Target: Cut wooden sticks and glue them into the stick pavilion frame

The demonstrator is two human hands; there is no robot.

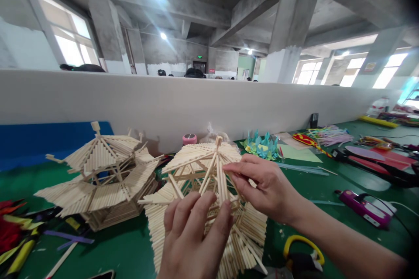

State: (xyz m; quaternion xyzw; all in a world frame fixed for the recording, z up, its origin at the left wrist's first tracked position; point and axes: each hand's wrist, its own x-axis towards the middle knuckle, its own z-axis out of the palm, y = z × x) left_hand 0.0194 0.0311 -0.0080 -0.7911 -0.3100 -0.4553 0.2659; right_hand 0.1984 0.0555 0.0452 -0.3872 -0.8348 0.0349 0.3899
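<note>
A pagoda model of pale wooden sticks stands on the green table right in front of me. My left hand rests on its near side, fingers curled against the roof sticks. My right hand reaches in from the right and pinches a thin stick at the upper roof. A second, finished stick pagoda stands to the left, untouched.
A white partition wall runs behind the table. A purple glue gun lies at right, scissors with a yellow handle near my right forearm. Paper crafts, a blue paper flower and a pink cup sit further back.
</note>
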